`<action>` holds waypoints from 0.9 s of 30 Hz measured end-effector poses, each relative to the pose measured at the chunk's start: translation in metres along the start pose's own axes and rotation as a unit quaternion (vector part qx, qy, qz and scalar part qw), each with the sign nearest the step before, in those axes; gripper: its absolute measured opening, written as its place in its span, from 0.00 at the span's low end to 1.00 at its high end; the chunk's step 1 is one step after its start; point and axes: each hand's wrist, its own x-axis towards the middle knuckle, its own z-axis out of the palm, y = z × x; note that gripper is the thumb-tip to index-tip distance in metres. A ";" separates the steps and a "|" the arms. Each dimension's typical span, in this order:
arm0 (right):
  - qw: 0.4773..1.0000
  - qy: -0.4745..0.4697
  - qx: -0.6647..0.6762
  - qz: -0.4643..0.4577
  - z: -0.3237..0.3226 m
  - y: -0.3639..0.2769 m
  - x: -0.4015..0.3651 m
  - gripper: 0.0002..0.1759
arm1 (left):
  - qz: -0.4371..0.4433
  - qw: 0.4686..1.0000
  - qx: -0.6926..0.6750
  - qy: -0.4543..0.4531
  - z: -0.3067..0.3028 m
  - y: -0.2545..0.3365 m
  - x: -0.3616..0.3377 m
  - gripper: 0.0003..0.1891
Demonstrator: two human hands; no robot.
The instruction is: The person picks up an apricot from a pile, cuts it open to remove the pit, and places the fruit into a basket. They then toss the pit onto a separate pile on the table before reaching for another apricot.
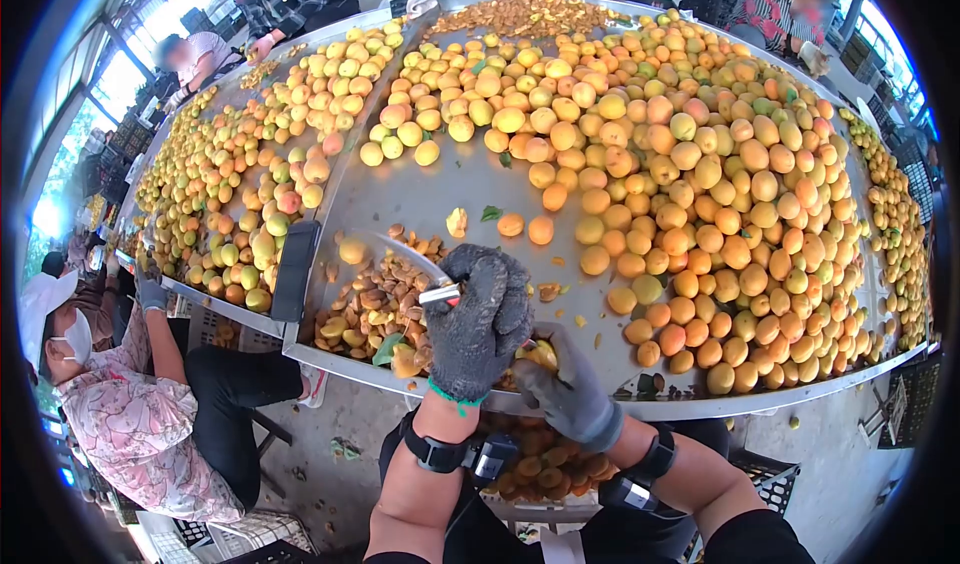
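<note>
My left hand [478, 322], in a dark grey knitted glove with a green cuff, is closed around the handle of a knife [410, 256]; its curved blade points up and left over a pile of brown pits [375, 299]. To its right, my right hand [572, 389], in a grey glove, holds an apricot [538, 354] between thumb and fingers at the table's front edge. The apricot looks cut, partly covered by the fingers. Two loose apricots [540, 230] and a cut piece [457, 223] lie on the metal just beyond my hands.
A large heap of apricots [700, 194] covers the right of the metal table [420, 199]. A black phone-like object [296, 271] leans at the divider. Below the edge, a container of apricot halves [545, 464] sits between my legs. A co-worker [130, 414] sits at left; others work across the table.
</note>
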 end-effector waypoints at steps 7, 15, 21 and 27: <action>0.994 -0.080 -0.065 0.028 -0.023 -0.014 0.011 0.21 | -0.096 0.993 -0.029 0.057 0.003 -0.003 0.013 0.04; 0.973 -0.189 -0.122 0.052 -0.029 -0.009 0.020 0.22 | -0.140 0.984 0.019 0.110 -0.011 -0.009 0.017 0.06; 0.988 0.114 0.104 0.015 0.000 0.025 0.012 0.17 | -0.084 0.977 0.080 0.179 -0.001 -0.023 0.012 0.07; 0.973 0.178 -0.138 -0.055 -0.010 0.019 0.014 0.14 | -0.066 0.975 0.029 0.210 0.006 -0.042 0.010 0.05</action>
